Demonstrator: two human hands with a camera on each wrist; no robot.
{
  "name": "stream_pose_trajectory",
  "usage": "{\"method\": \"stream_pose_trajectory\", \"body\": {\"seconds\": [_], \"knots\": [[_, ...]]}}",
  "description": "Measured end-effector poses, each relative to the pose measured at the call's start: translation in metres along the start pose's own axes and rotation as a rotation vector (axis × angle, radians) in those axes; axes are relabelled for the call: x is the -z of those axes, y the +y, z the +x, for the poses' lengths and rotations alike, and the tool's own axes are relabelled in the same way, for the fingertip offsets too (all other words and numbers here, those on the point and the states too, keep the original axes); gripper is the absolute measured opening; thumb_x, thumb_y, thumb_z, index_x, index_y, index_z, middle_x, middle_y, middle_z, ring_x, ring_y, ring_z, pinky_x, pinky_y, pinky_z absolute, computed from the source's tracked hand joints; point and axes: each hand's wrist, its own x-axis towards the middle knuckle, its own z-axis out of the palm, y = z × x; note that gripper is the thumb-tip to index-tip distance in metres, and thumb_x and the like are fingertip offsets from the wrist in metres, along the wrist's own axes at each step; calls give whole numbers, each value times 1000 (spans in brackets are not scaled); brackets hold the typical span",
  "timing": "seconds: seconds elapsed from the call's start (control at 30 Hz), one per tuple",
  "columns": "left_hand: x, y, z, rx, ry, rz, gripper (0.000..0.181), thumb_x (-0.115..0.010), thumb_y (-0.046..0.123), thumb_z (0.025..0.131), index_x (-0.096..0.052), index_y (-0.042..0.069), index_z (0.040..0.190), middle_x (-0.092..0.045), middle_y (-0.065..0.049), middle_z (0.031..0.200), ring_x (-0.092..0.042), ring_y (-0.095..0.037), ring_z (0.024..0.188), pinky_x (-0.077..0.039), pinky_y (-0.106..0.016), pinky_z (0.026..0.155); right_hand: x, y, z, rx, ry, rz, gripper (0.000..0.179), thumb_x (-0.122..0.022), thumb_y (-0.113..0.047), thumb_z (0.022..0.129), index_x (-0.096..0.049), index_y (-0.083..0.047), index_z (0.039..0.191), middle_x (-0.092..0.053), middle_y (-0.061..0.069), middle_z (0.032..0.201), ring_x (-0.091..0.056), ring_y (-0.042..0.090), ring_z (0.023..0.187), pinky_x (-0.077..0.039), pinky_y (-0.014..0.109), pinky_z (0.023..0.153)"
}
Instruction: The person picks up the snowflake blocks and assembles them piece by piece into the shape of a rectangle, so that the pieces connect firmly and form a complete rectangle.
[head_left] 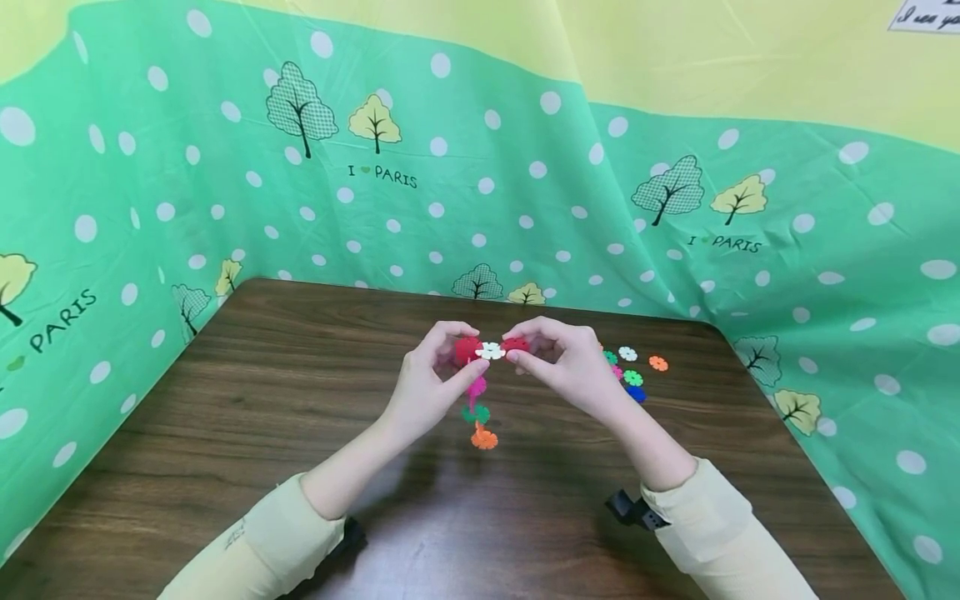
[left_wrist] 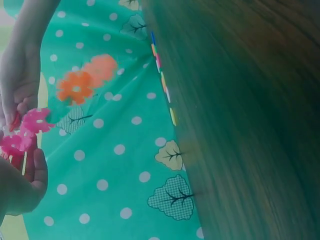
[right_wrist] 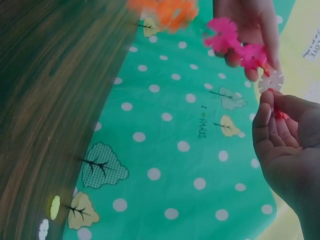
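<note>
Above the table, fingers pinch red pieces; cloth reads "PARIS".

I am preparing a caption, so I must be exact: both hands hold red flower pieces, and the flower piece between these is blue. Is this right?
The colour is wrong: the head view shows a white flower piece, not blue, between the red flower pieces. The left hand and right hand do hold those.

One table, two hanging pink flower pieces, two hanging orange flower pieces
</note>
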Motion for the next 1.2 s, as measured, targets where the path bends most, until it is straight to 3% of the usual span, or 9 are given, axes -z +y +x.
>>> {"method": "stream_pose_trajectory", "body": {"seconds": [0.03,0.27,0.53,0.67,0.97,1.2], "knots": [[-1,0,0,-1,-1,8,31,-69,2,83,-56,2,111,-68,-10,83,-63,-18,69,-51,-27,64,-1,-1,0,3,-4,6,23,-72,2,79,-65,4,101,-69,13,80,-67,23,64,-56,28,62],[-6,-35,2,-10,-27,19,28,-71,13,85,-64,15,112,-68,0,90,-62,-10,74,-53,-27,65,-3,-2,1,28,-11,2,23,-72,2,79,-65,2,101,-70,11,81,-67,16,65,-56,27,64],[-2,-32,3,4,-64,64,22,-70,20,85,-66,15,106,-67,3,88,-65,-7,67,-53,-27,65,-4,-2,0,-14,-24,-9,21,-74,0,78,-67,2,98,-70,10,78,-67,17,64,-56,26,64],[0,-30,4,5,-88,105,22,-72,18,83,-67,12,103,-65,1,90,-65,-9,63,-53,-25,63,-6,13,-1,-19,-32,-12,22,-75,-3,77,-69,-2,98,-71,7,79,-68,12,64,-56,25,64],[2,-25,5,8,-104,163,23,-74,18,80,-69,12,102,-64,1,87,-61,-10,64,-52,-23,59,-10,28,-1,69,-25,8,23,-77,-8,76,-71,-9,98,-71,0,79,-66,7,64,-56,26,62],[1,-27,4,34,-93,149,22,-74,18,81,-68,12,101,-67,1,90,-60,-9,61,-51,-24,56,-10,29,-1,58,-43,15,26,-77,-6,76,-70,-8,101,-72,2,81,-67,7,66,-56,26,63]]}}
